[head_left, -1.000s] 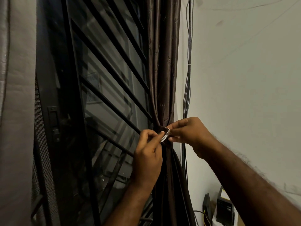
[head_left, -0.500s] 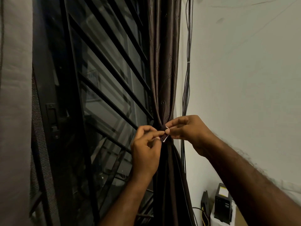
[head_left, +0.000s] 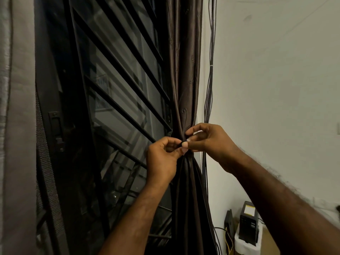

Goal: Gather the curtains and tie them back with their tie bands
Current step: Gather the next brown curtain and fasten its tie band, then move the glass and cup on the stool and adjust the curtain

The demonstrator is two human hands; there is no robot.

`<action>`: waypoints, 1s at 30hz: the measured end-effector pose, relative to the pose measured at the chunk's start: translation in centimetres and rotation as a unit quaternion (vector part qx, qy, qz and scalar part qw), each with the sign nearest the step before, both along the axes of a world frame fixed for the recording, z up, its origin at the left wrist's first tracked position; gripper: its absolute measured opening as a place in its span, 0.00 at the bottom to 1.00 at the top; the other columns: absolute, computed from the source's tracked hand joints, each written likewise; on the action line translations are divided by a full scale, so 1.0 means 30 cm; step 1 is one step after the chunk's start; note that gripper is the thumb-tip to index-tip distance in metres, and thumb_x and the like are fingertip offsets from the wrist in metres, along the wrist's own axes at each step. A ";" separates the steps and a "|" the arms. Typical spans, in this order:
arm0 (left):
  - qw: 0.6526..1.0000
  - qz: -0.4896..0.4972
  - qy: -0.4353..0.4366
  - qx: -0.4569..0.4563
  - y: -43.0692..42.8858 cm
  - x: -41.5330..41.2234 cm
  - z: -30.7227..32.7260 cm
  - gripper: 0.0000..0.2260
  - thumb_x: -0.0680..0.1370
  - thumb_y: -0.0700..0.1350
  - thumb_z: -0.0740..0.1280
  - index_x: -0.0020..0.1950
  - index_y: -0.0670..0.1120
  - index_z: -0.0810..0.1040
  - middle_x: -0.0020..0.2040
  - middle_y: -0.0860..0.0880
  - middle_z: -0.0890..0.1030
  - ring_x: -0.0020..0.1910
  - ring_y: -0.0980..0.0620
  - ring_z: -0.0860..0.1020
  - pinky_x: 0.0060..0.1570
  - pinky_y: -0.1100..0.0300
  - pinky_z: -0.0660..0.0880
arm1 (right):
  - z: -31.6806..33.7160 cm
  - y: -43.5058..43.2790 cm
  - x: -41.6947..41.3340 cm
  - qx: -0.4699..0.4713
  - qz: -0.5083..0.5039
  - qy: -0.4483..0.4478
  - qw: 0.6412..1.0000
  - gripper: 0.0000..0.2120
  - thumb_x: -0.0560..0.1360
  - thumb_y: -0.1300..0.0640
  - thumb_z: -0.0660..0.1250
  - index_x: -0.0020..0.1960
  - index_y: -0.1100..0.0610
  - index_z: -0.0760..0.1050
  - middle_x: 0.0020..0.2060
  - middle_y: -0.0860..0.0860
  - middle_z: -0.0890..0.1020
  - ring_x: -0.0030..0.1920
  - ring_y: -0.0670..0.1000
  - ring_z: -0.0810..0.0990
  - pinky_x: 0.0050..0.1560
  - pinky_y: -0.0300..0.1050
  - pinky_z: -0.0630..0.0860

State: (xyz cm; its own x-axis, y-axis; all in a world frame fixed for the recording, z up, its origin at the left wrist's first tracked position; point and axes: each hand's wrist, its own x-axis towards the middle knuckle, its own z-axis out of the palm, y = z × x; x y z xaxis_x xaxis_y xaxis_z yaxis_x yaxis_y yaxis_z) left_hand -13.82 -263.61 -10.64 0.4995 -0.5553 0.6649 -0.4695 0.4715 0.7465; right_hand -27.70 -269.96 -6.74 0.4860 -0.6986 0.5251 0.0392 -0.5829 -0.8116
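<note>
Where the gathered curtain (head_left: 185, 70) hangs beside the wall (head_left: 276, 89), left hand (head_left: 161, 162) and right hand (head_left: 211, 144) pinch its tie band (head_left: 181, 143).

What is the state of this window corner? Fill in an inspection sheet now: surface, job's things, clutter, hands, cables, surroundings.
Surface: nothing seen.
Job's things: brown curtain gathered into a bunch, cinched by a dark tie band.
Clutter: black device low by the wall.
Hands: left hand and right hand both pinch the tie band at the cinch.
Cables: cable bundle runs down the wall beside the curtain.
Surroundings: barred window left of the curtain; grey curtain far left; white wall right.
</note>
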 end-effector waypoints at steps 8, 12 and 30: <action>0.996 0.011 -0.082 0.015 0.018 -0.017 -0.012 0.10 0.72 0.44 0.76 0.50 0.53 0.80 0.42 0.56 0.82 0.38 0.63 0.79 0.39 0.69 0.77 | -0.037 -0.001 0.001 -0.079 -0.086 0.004 0.993 0.07 0.73 0.66 0.74 0.48 0.57 0.83 0.39 0.52 0.87 0.41 0.49 0.86 0.46 0.42 0.83; 0.994 0.026 -0.104 0.013 0.049 0.012 -0.068 0.12 0.78 0.48 0.70 0.60 0.53 0.76 0.54 0.57 0.79 0.42 0.58 0.80 0.41 0.66 0.77 | -0.058 0.033 0.008 -0.152 -0.147 0.050 0.976 0.14 0.74 0.63 0.73 0.59 0.54 0.81 0.51 0.46 0.83 0.51 0.43 0.81 0.46 0.26 0.72; 0.961 0.224 -0.139 0.087 0.436 0.141 -0.457 0.04 0.79 0.43 0.66 0.51 0.48 0.80 0.45 0.53 0.81 0.42 0.56 0.79 0.42 0.57 0.78 | -0.404 0.296 0.079 -0.239 -0.157 -0.039 0.957 0.20 0.72 0.66 0.64 0.64 0.59 0.73 0.60 0.55 0.76 0.55 0.49 0.78 0.53 0.34 0.76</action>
State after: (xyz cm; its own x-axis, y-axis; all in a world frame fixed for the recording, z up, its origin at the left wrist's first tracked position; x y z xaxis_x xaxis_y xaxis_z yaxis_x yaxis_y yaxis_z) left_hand -9.60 -250.52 -24.35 0.5303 -0.4410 0.7240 -0.7889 0.0562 0.6120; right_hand -25.33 -261.08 -18.84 0.2378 -0.4743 0.8476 -0.1487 -0.8802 -0.4508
